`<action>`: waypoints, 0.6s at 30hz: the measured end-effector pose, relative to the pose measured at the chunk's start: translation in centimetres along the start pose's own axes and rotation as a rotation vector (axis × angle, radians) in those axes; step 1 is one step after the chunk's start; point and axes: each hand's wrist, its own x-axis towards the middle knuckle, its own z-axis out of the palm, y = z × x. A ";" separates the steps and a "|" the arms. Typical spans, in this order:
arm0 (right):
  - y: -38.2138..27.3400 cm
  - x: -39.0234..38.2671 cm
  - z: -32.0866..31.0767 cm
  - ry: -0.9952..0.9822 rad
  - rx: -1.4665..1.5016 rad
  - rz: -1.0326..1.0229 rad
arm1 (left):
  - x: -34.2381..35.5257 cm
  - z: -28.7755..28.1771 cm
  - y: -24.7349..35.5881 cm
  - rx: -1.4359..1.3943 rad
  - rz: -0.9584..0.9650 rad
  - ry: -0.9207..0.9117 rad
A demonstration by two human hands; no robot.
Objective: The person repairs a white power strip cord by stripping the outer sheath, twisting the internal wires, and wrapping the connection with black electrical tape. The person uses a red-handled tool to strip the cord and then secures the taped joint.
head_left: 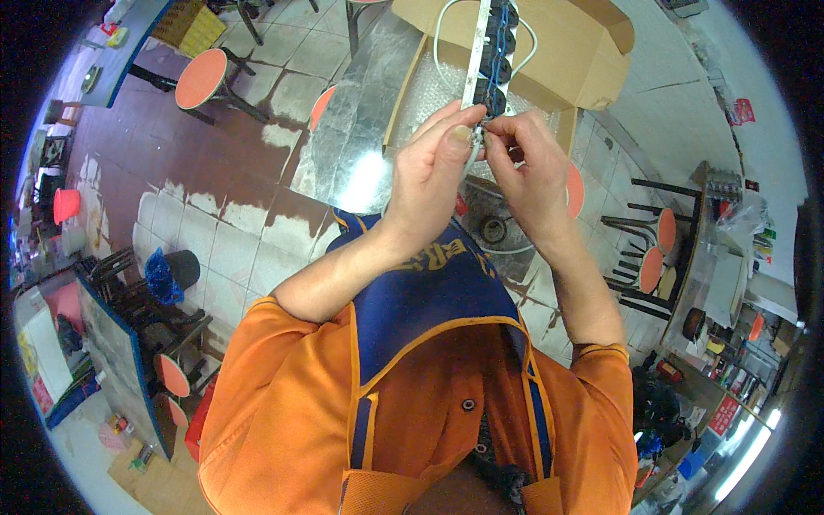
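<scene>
A long white power strip point(473, 72), its row of black sockets and blue wires exposed, reaches away from me over an opened cardboard box. My left hand point(436, 154) grips its near end, thumb pressed on top beside a grey-white cable point(473, 153). At that same end my right hand point(524, 146) pinches with thumb and forefinger. What sits between those fingertips is too small to make out. The cable runs down from the strip between my hands, and a pale loop of cord shows around its far part.
Bubble wrap point(429, 94) lines the cardboard box point(592, 43) on a grey marble-patterned table point(348, 137). Stools with orange seats point(202, 79) stand around on the tiled floor. A cluttered counter point(695, 300) runs along the right, and a blue-edged table point(120, 343) stands at the left.
</scene>
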 end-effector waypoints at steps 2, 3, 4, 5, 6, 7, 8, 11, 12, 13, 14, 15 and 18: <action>0.0 -0.1 0.1 0.015 0.036 0.023 | -0.1 0.0 -0.1 -0.028 -0.018 -0.010; 0.1 0.0 0.1 0.018 0.042 0.020 | -0.1 0.0 -0.1 -0.020 -0.012 -0.010; 0.1 0.0 0.1 0.021 0.048 0.017 | -0.1 0.0 -0.2 -0.012 -0.007 -0.009; 0.0 0.0 0.0 0.014 0.058 0.047 | -0.1 0.1 -0.2 -0.005 -0.001 -0.009; -0.3 0.1 -0.2 0.009 0.069 0.077 | -0.1 0.0 0.0 0.030 -0.006 -0.026; -0.6 0.1 -0.3 0.004 0.081 0.107 | -0.2 -0.1 0.2 0.065 -0.010 -0.042; -0.8 0.0 -0.3 0.005 0.047 0.117 | -0.2 -0.1 0.3 0.099 -0.014 -0.058; -1.1 0.1 -0.2 0.002 0.014 0.137 | -0.2 -0.1 -0.1 0.078 0.016 -0.034; -1.0 0.2 -0.1 0.003 0.049 0.141 | -0.2 -0.1 -0.2 0.061 0.025 -0.034; -0.9 0.2 0.0 0.003 0.084 0.143 | -0.1 -0.2 -0.3 0.045 0.034 -0.033; -0.8 0.1 0.0 -0.004 0.118 0.159 | -0.1 -0.2 -0.4 0.030 0.043 -0.031; -0.7 0.1 0.1 -0.012 0.151 0.174 | 0.0 -0.2 -0.2 0.017 0.022 -0.038; -0.1 -0.2 0.1 -0.041 0.189 0.162 | 0.0 -0.6 0.4 0.022 -0.053 -0.074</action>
